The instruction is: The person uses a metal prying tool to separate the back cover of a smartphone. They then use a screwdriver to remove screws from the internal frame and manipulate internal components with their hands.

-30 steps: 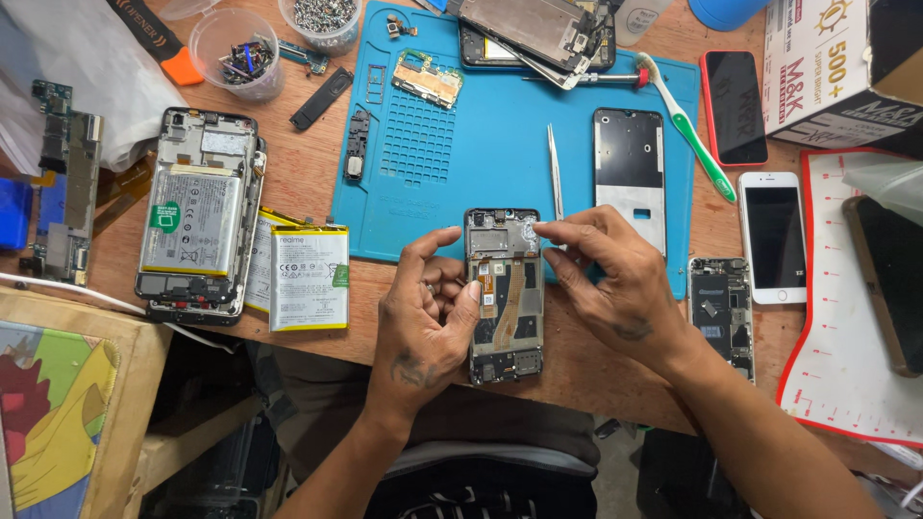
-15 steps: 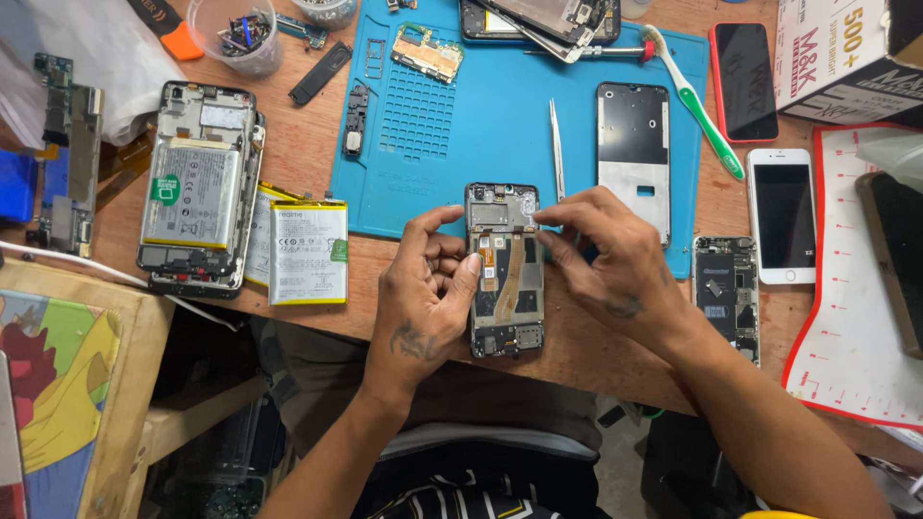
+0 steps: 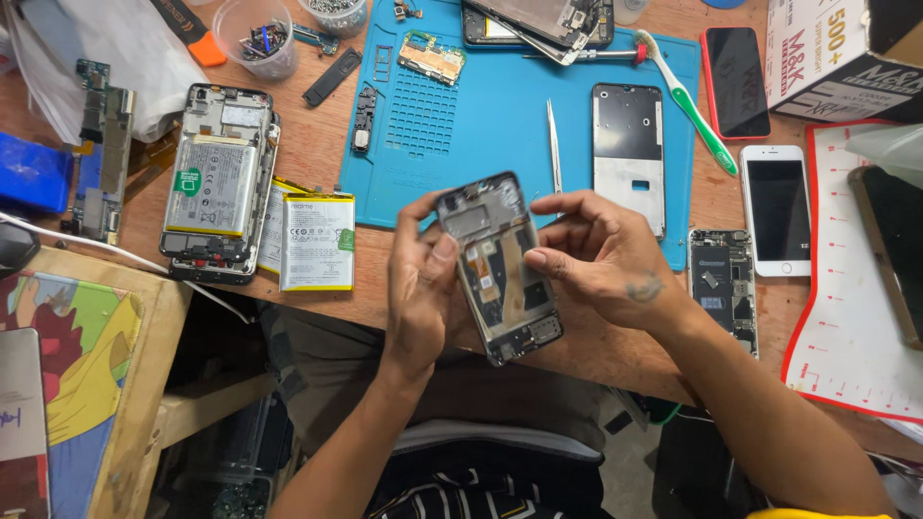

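Note:
An opened phone frame (image 3: 500, 274) with bare circuitry is held over the table's front edge, tilted a little to the left. My left hand (image 3: 423, 288) grips its left side, thumb on the upper inside. My right hand (image 3: 606, 255) rests on its right edge, with fingertips bent over the upper right corner. Metal tweezers (image 3: 554, 144) lie on the blue work mat (image 3: 490, 115) just behind the phone frame, touched by neither hand.
Left of the mat lie another opened phone (image 3: 216, 183) with its battery and a loose battery (image 3: 317, 240). A phone back panel (image 3: 628, 154), a green toothbrush (image 3: 687, 101), a white phone (image 3: 777, 207), a stripped small phone (image 3: 721, 288), screw cups (image 3: 258, 37) and a cardboard box (image 3: 846, 53) surround it.
The phone frame has been lifted slightly and tilted, and both hands shifted their grip on it. The view has moved closer over the table.

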